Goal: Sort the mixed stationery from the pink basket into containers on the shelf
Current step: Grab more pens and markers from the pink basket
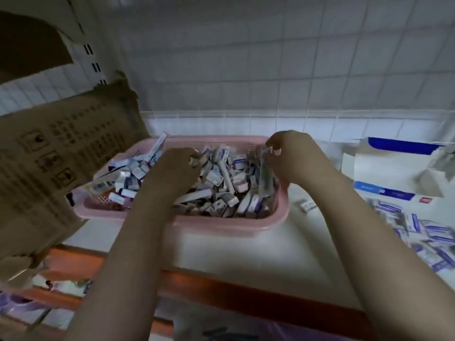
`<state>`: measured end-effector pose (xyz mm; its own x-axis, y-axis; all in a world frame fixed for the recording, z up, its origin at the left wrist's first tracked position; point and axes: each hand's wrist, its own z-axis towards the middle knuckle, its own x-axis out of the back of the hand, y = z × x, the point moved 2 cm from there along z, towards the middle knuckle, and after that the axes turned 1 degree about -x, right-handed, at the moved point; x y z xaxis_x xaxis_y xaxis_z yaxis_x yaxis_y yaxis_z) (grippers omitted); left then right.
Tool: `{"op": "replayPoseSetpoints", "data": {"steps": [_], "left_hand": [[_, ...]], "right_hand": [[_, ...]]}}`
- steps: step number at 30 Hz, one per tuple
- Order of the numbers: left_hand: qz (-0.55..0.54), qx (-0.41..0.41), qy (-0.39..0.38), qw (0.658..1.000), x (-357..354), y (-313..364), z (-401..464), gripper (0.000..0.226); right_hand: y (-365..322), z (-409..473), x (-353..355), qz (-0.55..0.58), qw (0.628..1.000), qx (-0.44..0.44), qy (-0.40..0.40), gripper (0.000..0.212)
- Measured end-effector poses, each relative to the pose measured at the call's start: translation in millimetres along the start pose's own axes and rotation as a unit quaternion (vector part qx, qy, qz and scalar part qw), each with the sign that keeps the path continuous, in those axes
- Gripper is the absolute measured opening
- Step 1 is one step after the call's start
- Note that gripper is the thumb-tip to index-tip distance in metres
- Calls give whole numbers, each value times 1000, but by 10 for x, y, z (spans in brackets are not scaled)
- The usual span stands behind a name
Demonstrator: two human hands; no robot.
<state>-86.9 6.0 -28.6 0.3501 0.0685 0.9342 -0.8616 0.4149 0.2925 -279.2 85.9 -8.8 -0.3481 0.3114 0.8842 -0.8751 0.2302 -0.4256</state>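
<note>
The pink basket (229, 226) stands on the white shelf, heaped with small boxed stationery (221, 183). My left hand (178, 168) is down in the middle of the heap, its fingers curled round a few small packets. My right hand (288, 153) is above the basket's right end and pinches the top of a long clear packet (266, 178), which hangs down into the basket.
A brown cardboard box (56, 163) leans at the left, touching the basket. A white and blue open box (398, 168) stands at the right, with a pile of blue and white packets (418, 232) in front of it. One small box (305, 205) lies loose beside the basket. The shelf has an orange front edge (246, 289).
</note>
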Motion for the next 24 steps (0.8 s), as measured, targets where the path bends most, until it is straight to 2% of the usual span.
{"op": "replayPoseSetpoints", "data": {"steps": [3, 5, 8, 11, 13, 16, 18, 20, 21, 23, 24], "left_hand": [[40, 11, -73, 996, 12, -232, -4, 36], [48, 17, -103, 993, 33, -341, -56, 57], [18, -21, -122, 992, 92, -337, -185, 80], [1, -61, -189, 980, 42, -273, -259, 62], [4, -89, -203, 975, 0, -275, -257, 50], [-27, -102, -217, 970, -18, -337, -235, 38], [-72, -117, -224, 965, -21, -364, -239, 29], [-116, -127, -206, 963, -30, -389, -228, 21], [-125, -126, -184, 967, -36, -405, -213, 18], [-134, -104, -140, 976, -26, -423, -155, 14], [-139, -90, -117, 979, -8, -427, -118, 15]], "right_hand": [[-193, -23, -86, -47, 996, -19, -72, 22], [-314, -31, -142, -103, 988, -18, -110, 24], [-474, -39, -256, -183, 968, -4, -170, 36], [-568, -4, -341, -224, 954, 4, -197, 45], [-611, 32, -384, -223, 947, 11, -233, 54], [-616, 109, -386, -209, 944, -17, -255, 97], [-576, 146, -397, -147, 949, -60, -271, 110], [-546, 175, -405, -92, 953, -91, -275, 103], [-523, 179, -410, -86, 954, -96, -272, 87], [-504, 146, -391, -89, 959, -90, -255, 29], [-502, 129, -388, -85, 962, -87, -245, 20]]}}
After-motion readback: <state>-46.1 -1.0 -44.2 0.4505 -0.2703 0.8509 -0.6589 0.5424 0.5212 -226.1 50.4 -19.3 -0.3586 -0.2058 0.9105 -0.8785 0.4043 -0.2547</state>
